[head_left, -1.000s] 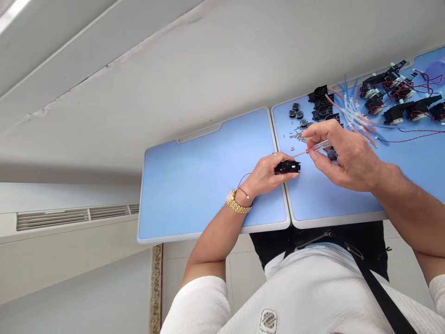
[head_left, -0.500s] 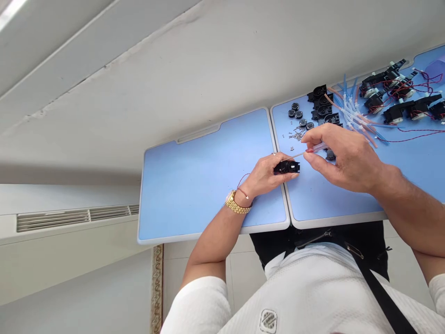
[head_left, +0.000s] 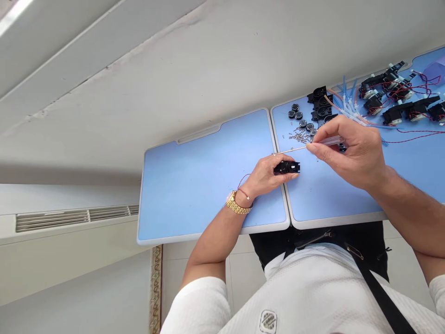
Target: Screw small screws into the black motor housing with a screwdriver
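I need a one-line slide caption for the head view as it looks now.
Left hand grips a black part on blue tables; right hand holds a screwdriver.

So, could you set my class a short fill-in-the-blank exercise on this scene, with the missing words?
The part in the left hand is coloured ____. The clear-handled tool in the right hand is a ____. The watch is on the ____ arm. Both tabletops are coloured ____.

Missing words: black; screwdriver; left; blue
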Demonstrator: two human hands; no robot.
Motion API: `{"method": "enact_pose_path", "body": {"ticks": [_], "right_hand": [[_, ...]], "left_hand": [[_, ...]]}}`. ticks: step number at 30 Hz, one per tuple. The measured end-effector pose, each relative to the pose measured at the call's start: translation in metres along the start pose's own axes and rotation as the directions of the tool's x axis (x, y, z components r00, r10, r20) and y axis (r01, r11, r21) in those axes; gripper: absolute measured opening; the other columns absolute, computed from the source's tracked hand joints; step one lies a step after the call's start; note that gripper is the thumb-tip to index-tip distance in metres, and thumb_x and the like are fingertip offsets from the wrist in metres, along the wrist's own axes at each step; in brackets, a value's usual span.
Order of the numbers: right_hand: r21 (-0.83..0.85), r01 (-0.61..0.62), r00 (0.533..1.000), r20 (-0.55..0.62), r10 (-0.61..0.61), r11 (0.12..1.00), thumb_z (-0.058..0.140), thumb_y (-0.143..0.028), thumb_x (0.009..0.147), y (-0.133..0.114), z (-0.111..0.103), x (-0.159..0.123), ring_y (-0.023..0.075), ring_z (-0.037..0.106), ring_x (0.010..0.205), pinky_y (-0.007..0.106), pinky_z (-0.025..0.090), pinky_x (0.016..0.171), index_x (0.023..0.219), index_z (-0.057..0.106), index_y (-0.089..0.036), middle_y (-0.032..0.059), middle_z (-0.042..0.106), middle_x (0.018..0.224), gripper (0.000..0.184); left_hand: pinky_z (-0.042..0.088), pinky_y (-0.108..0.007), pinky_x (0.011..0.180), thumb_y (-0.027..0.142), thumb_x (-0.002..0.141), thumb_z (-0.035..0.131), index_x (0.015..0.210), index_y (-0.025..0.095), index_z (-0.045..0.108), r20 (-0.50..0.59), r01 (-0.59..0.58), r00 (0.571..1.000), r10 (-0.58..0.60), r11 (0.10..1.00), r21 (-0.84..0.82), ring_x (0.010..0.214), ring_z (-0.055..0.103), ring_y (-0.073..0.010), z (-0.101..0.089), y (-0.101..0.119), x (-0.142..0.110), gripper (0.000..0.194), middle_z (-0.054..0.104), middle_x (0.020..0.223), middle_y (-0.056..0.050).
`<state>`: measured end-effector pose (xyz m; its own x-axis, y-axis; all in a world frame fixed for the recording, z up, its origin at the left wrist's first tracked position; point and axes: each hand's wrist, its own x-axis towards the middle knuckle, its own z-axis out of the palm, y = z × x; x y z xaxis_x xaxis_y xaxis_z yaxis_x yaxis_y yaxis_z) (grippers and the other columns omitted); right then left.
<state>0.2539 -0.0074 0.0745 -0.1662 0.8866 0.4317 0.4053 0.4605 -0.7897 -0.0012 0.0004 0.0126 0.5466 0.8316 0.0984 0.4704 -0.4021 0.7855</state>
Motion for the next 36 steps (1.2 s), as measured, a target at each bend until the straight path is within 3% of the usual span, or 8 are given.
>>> {"method": "enact_pose_path", "body": {"ticks": [5, 7, 9, 12, 20, 30, 33, 36], "right_hand": [[0.171, -0.037, 0.983, 0.184, 0.004, 0.985, 0.073, -0.034, 0.097, 0.004, 0.011, -0.003, 0.0175, 0.067, 0.072, 0.033, 0.053, 0.065, 0.09, 0.059, -0.026, 0.0003, 0.074, 0.086, 0.017], [0.12, -0.007, 0.962, 0.27, -0.026, 0.993, 0.063, -0.027, 0.099, 0.005, 0.016, -0.005, 0.0169, 0.065, 0.071, 0.031, 0.05, 0.065, 0.104, 0.062, -0.025, 0.0004, 0.073, 0.087, 0.006], [0.05, 0.011, 0.938, 0.347, -0.027, 0.999, 0.054, -0.024, 0.101, 0.006, 0.021, -0.007, 0.0169, 0.063, 0.069, 0.03, 0.046, 0.065, 0.118, 0.062, -0.023, 0.0003, 0.072, 0.086, 0.019], [-0.046, -0.019, 0.908, 0.416, 0.036, 0.999, 0.054, -0.029, 0.104, 0.006, 0.026, -0.01, 0.0165, 0.059, 0.063, 0.03, 0.041, 0.064, 0.114, 0.065, -0.022, -0.0011, 0.07, 0.078, 0.016], [-0.255, 0.015, 0.892, 0.439, 0.102, 0.967, 0.058, -0.032, 0.106, 0.011, 0.034, -0.012, 0.0159, 0.055, 0.06, 0.03, 0.033, 0.063, 0.09, 0.066, -0.022, -0.0009, 0.067, 0.07, 0.02], [-0.354, 0.169, 0.886, 0.464, 0.016, 0.92, 0.048, -0.032, 0.111, 0.016, 0.033, -0.014, 0.0191, 0.06, 0.063, 0.033, 0.032, 0.062, 0.101, 0.067, -0.018, 0.0064, 0.076, 0.078, 0.025], [-0.481, 0.134, 0.902, 0.422, 0.095, 0.866, 0.049, -0.034, 0.11, 0.022, 0.03, -0.006, 0.0197, 0.06, 0.062, 0.033, 0.028, 0.062, 0.102, 0.069, -0.018, 0.0056, 0.074, 0.075, 0.027], [-0.665, 0.068, 0.899, 0.363, 0.243, 0.744, 0.051, -0.03, 0.108, 0.03, 0.029, 0.004, 0.0221, 0.062, 0.066, 0.035, 0.021, 0.063, 0.103, 0.072, -0.017, 0.0088, 0.076, 0.078, 0.024]], "left_hand": [[0.058, -0.033, 0.086, 0.059, 0.098, 0.08, 0.119, 0.021, 0.075, -0.051, -0.081, 0.995, 0.083, 0.996, 0.029, 0.092, 0.074, -0.0201, 0.005, -0.002, -0.002, 0.044, 0.08, 0.105, -0.006], [0.058, -0.033, 0.086, 0.057, 0.098, 0.08, 0.12, 0.021, 0.073, -0.069, -0.088, 0.994, 0.09, 0.995, 0.036, 0.093, 0.074, -0.0203, 0.007, -0.002, -0.002, 0.043, 0.079, 0.105, -0.006], [0.058, -0.032, 0.084, 0.054, 0.097, 0.082, 0.121, 0.021, 0.072, -0.066, -0.052, 0.996, 0.055, 0.997, 0.05, 0.091, 0.073, -0.0197, 0.009, 0.001, -0.003, 0.042, 0.078, 0.105, -0.005], [0.056, -0.03, 0.077, 0.047, 0.095, 0.084, 0.115, 0.022, 0.069, -0.033, 0.02, 0.999, -0.016, 0.995, 0.097, 0.082, 0.071, -0.0172, 0.012, 0.005, -0.004, 0.036, 0.076, 0.103, -0.002], [0.058, -0.03, 0.084, 0.032, 0.092, 0.09, 0.116, 0.021, 0.065, -0.018, -0.052, 0.998, 0.055, 0.991, 0.122, 0.093, 0.076, -0.0201, 0.02, 0.006, -0.008, 0.036, 0.075, 0.114, -0.005], [0.059, -0.032, 0.088, 0.033, 0.094, 0.086, 0.116, 0.021, 0.067, 0.01, 0.006, 1.0, -0.008, 0.99, 0.14, 0.098, 0.077, -0.0217, 0.014, 0.008, -0.005, 0.032, 0.078, 0.119, -0.006], [0.058, -0.032, 0.085, 0.038, 0.093, 0.086, 0.119, 0.021, 0.067, 0.02, 0.04, 0.999, -0.043, 0.986, 0.159, 0.094, 0.076, -0.0211, 0.011, 0.008, -0.004, 0.037, 0.078, 0.108, -0.003], [0.057, -0.03, 0.081, 0.04, 0.094, 0.085, 0.117, 0.022, 0.067, 0.017, 0.076, 0.997, -0.08, 0.981, 0.178, 0.087, 0.073, -0.0191, 0.01, 0.009, -0.004, 0.035, 0.077, 0.1, -0.001]]}}
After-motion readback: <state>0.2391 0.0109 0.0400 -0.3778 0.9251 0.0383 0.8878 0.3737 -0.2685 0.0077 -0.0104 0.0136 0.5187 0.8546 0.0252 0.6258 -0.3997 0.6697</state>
